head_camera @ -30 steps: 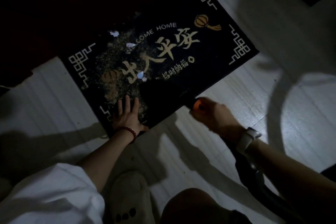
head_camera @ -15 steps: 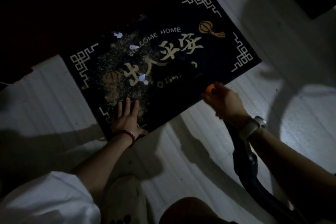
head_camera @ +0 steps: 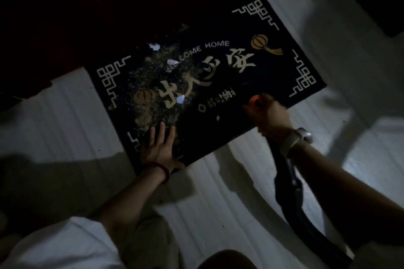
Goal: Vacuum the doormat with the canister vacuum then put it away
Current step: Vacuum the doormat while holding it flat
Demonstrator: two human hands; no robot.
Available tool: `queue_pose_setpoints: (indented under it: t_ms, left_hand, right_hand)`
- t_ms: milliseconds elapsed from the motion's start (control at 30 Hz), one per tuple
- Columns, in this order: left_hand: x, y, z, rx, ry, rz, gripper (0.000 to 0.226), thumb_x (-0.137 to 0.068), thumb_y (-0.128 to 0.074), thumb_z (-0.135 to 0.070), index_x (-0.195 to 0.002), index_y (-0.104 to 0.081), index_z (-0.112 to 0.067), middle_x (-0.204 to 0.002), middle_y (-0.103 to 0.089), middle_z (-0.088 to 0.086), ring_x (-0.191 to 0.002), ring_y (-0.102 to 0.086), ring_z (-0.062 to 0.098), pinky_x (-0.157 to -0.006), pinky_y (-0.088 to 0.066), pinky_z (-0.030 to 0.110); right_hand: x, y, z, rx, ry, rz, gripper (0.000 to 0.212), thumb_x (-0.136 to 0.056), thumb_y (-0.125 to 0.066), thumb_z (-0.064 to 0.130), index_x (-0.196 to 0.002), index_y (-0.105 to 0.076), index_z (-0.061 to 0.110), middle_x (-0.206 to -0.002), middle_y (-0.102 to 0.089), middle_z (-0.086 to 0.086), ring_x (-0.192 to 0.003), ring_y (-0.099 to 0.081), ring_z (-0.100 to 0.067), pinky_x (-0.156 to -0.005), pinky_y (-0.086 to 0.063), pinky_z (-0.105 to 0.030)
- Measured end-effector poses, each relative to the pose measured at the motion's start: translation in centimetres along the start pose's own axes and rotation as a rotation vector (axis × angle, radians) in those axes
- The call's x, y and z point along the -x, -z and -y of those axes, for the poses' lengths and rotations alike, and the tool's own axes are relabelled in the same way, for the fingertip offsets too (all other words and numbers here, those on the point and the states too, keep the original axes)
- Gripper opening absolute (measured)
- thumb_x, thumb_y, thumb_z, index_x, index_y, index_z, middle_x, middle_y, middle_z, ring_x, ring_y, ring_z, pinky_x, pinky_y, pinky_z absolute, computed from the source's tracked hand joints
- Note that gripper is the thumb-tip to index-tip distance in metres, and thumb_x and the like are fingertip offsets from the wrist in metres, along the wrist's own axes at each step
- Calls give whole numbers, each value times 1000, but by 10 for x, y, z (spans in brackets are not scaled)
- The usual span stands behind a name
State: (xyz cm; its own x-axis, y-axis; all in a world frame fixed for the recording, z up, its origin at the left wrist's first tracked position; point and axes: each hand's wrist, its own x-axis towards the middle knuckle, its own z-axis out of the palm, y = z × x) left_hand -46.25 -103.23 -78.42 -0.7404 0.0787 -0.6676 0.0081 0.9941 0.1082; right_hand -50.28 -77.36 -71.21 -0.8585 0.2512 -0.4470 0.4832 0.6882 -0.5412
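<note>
**Grit lies left of the vacuum hand**

The pale floor (head_camera: 218,192) carries the dark doormat (head_camera: 284,76), which lies slantwise, its long axis running from the lower left to the upper right. Most of the sandy debris (head_camera: 153,85) and a few white paper scraps (head_camera: 180,99) sit on the mat's left half. The left hand (head_camera: 158,148) presses flat, fingers straight and spread, on the mat's near left corner, just beside the grit. The right hand (head_camera: 270,116) is curled round the vacuum hose (head_camera: 286,183) end over the near right edge; the nozzle itself is too dark to make out. The debris lies to that hand's left, so the next sweep probably runs leftward along the mat.
</note>
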Motion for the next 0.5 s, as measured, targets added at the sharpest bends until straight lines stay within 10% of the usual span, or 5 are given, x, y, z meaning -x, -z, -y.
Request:
queue_pose_setpoints:
  t_ms: [167,367,500]
  left_hand:
    - [-1,-2,0,-15,11,-25,108,-73,-70,-53,-148,3,-30,-157,15,-1,-144,13,26,-114,-14,48]
    - [0,-1,4,1,-20,-30,110,-73,-68,-54,-148,8,-29,-156,18,-1,-144,14,25,-114,-13,49]
    - [1,0,3,5,-12,-31,109,-74,-68,-54,-148,7,-29,-156,18,-2,-144,14,24,-114,-12,49]
  right_hand:
    - [54,-56,17,78,88,352,38,-85,-57,45,-119,-47,29,-95,-61,-4,-73,-60,-24,-70,-54,-39]
    - [-2,3,14,-44,9,20,42,-87,-57,41,-122,-47,19,-95,-57,-4,-62,-59,-19,-54,-51,-32]
    - [17,-35,19,23,58,189,36,-85,-58,44,-112,-50,23,-94,-64,-10,-69,-60,-27,-64,-55,-41]
